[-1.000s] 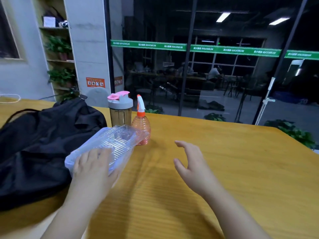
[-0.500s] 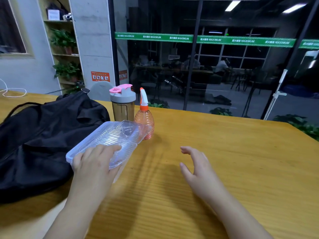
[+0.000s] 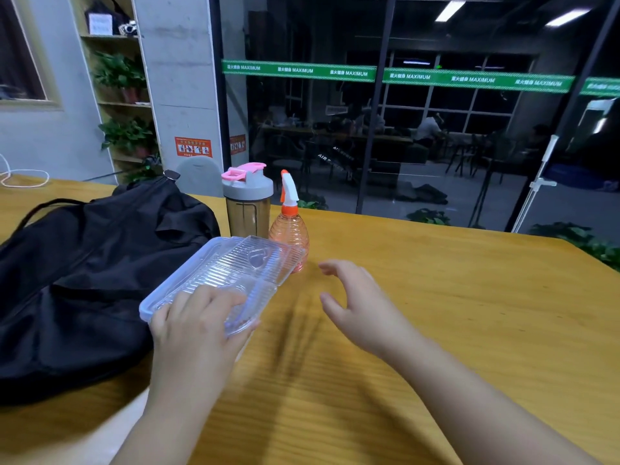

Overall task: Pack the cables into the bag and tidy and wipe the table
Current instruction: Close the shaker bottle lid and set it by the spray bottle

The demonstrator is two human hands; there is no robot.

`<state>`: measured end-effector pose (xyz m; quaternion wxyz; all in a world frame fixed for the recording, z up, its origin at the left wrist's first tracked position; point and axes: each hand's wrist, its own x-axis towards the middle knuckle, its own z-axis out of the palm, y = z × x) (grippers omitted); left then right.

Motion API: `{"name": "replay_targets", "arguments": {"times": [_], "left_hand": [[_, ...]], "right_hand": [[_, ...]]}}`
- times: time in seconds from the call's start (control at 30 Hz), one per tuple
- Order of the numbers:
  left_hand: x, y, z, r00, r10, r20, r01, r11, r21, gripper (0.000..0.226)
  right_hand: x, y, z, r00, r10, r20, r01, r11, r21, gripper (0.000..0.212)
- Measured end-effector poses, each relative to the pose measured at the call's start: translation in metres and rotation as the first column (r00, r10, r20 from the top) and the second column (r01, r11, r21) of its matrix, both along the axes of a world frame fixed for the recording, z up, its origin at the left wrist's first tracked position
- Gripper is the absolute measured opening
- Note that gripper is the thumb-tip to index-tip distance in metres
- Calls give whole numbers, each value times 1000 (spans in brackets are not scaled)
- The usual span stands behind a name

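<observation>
So this looks like the tidying part of the job. The left hand (image 3: pixel 198 325) has its fingers curled over the near end of a clear box (image 3: pixel 223 275), gripping it, with the far end tipped up toward the spray bottle (image 3: pixel 289 229). Can't tell if the box is lifted right off the table (image 3: pixel 436 313) or just tilted on it. The right hand (image 3: pixel 359 307) hovers over bare wood just right of the box, fingers loose and spread, holding nothing.

The bag (image 3: pixel 84 273) is a black floppy thing lying on the left of the table, right beside the box. No cables visible on the table near it; they may already be inside, but there's no seeing into the bag. There's a white cord (image 3: pixel 23 179) at the far left edge, too small to say what it is.

Best guess for the next move: the box goes either into the bag or off to the side, and that probably wants the right hand to steady it or open the bag. Then the sprayer for wiping, though no cloth shows.

The table is yellowish wood grain, with a shaker cup (image 3: pixel 246 199) with a pink lid standing behind the box, close beside the sprayer. Beyond is a glass wall with a green strip, a dark room behind it, and a plant shelf at the left.
</observation>
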<state>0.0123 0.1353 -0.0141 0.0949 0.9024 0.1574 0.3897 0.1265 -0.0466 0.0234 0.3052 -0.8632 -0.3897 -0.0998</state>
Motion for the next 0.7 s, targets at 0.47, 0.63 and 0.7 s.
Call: {"name": "replay_targets", "arguments": {"times": [0.47,0.63,0.7], "left_hand": [[-2,-6,-1,998,47,44,-46,999,-24,40],[-1,-9,-1,991,27,134,-20,998,-53,32],[-1,-9,-2,988,33,148,-23,997,-71,30]], "right_hand": [[70,105,36,955,-195,-224,237,955,179,49],[88,118,56,956,-200,-215,225,969,102,66],[96,125,64,941,-187,-284,237,959,154,76]]}}
